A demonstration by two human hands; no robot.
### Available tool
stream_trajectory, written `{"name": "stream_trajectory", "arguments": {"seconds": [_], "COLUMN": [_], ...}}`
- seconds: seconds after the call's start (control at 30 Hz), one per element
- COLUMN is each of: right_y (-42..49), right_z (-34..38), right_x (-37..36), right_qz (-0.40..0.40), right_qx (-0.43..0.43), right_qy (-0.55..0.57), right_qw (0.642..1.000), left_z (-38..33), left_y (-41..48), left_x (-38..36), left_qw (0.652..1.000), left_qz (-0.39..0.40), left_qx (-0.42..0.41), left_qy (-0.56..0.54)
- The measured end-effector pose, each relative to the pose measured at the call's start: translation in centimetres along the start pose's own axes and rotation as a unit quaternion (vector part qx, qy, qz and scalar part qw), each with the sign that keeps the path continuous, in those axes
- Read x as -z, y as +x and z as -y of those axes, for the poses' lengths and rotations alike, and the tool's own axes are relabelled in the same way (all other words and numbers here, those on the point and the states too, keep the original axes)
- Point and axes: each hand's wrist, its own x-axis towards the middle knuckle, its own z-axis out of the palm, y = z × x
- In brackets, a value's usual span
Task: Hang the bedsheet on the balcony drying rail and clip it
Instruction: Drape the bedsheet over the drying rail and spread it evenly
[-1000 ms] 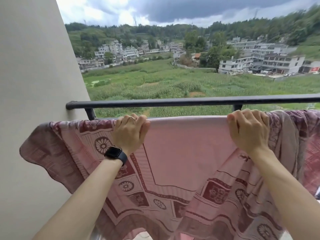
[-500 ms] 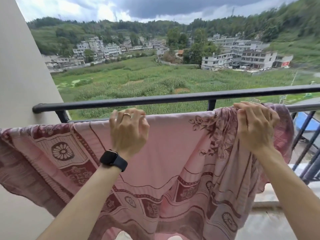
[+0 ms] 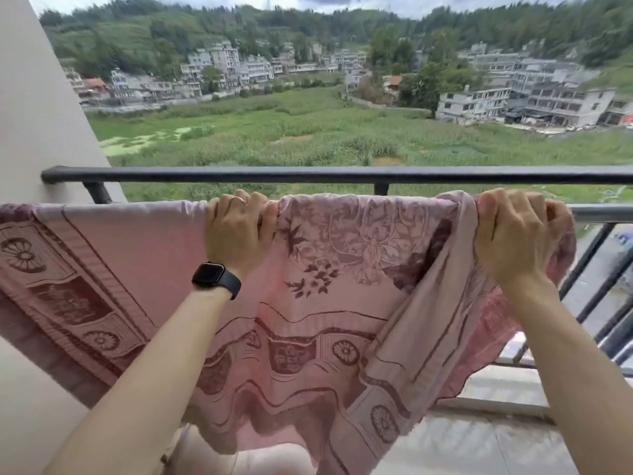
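Up on the balcony, a thin, soft pink bedsheet (image 3: 342,269) hangs folded over the drying rail (image 3: 603,213), a pale grey bar of which only a short bare stretch shows at the far right. The cloth is printed in darker maroon. A large flower spray sits near the top between the two hands, and wavy bands with round flower medallions run along the lower border. To the left it lies fairly smooth and flat. To the right it gathers into loose vertical folds, and its scalloped lower edge hangs free above the pale floor (image 3: 479,447).

The left hand (image 3: 239,231) has its fingers curled over the top fold of the sheet, clamped on the cloth at the rail. It wears a ring (image 3: 239,199), and a black watch (image 3: 215,279) with a rounded square face is on the wrist. The right hand (image 3: 513,234) is likewise closed round the bunched cloth near the sheet's right end.

Just beyond and above runs a round, dark metal handrail (image 3: 308,174), fixed at its left end to a smooth cream wall (image 3: 34,97). Dark slanted bars (image 3: 589,265) stand below the rail on the right.
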Motion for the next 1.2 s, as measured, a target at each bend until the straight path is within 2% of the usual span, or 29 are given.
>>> {"name": "stream_trajectory", "arguments": {"seconds": [0.1,0.23,0.33,0.47,0.5,0.63,0.73,0.83,0.9,0.97,1.07,1.13,1.2], "right_y": [0.7,1.2,1.0,0.0,-0.3,-2.2,-3.6,-3.7,-3.4,-2.6,-1.5,-1.5,-1.7], "right_z": [-4.2,0.6,3.6,5.1,5.2,4.0,3.7,4.4,4.0,3.4,3.3,3.9,5.3], "right_x": [2.2,3.0,2.6,2.7,2.8,3.3,3.5,4.7,5.9,6.5,5.8,4.8,3.7], "right_qz": [0.020,0.016,0.021,0.023,0.011,-0.068,-0.080,-0.063,-0.048,0.000,0.052,0.045,0.017], "right_qx": [-0.007,-0.032,0.004,0.060,0.077,0.152,0.160,0.112,0.038,0.011,0.072,0.108,0.137], "right_qy": [-0.029,0.006,0.026,0.035,0.049,0.081,0.097,0.109,0.059,0.012,0.000,0.011,0.059], "right_qw": [0.999,0.999,0.999,0.997,0.996,0.983,0.979,0.986,0.996,1.000,0.996,0.993,0.989], "left_z": [1.3,1.4,-2.1,-6.1,-6.3,-2.6,-0.2,0.0,-0.5,-1.4,-4.3,-7.7,-9.8], "left_y": [-0.4,0.4,1.4,2.3,1.9,-0.9,-1.8,-2.4,-2.9,-2.9,-1.0,0.3,0.9], "left_x": [0.6,2.6,3.6,4.5,4.5,4.5,4.1,4.2,4.7,5.7,6.7,6.1,5.2], "left_qw": [1.000,0.998,0.999,0.994,0.994,0.985,0.981,0.986,0.989,0.990,0.989,0.990,0.993], "left_qz": [-0.003,-0.015,-0.011,0.059,0.052,-0.071,-0.091,-0.069,-0.044,-0.031,-0.009,0.027,0.058], "left_qx": [-0.002,0.052,0.006,-0.042,-0.047,-0.081,-0.116,-0.095,-0.049,-0.016,-0.051,-0.049,-0.008], "left_qy": [-0.006,-0.033,-0.053,-0.079,-0.080,-0.133,-0.124,-0.120,-0.132,-0.138,-0.139,-0.129,-0.106]}}
